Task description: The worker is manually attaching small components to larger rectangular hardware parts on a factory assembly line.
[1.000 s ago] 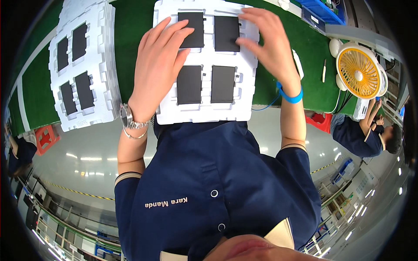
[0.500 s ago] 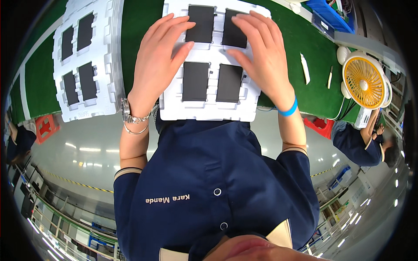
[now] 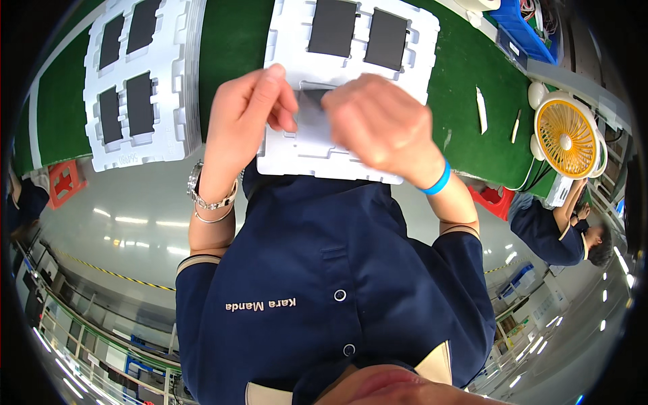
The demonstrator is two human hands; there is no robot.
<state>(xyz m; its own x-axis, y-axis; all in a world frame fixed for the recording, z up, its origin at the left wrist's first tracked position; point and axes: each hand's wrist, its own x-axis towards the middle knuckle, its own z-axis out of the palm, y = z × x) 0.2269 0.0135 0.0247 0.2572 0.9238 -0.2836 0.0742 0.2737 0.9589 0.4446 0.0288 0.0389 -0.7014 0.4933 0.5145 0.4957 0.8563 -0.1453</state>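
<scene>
A white moulded tray (image 3: 289, 42) lies in front of me on the green table. Two flat black rectangular panels (image 3: 333, 27) rest in its far slots. Over the near half, my left hand (image 3: 251, 111) has curled fingers, its thumb against the forefinger. My right hand (image 3: 381, 121) is closed like a fist, palm down and smeared by motion. Between them shows a blurred grey, dark-topped sheet or panel (image 3: 312, 111); the fingers hide its edges, and which hand grips it is unclear. The hands cover much of the near slots.
To the left stands a stack of white trays (image 3: 181, 74), its top one bearing several black panels (image 3: 140, 103). On the right lie a white tool (image 3: 481, 110), a thin pen-like tool (image 3: 516, 126) and a yellow-and-white fan (image 3: 565, 130). A blue bin (image 3: 523, 30) sits far right.
Both hands have drawn nearer to me and together, from spread over the far panels to closed above the near slots. A blurred sheet or panel now shows between them. The view has shifted slightly.
</scene>
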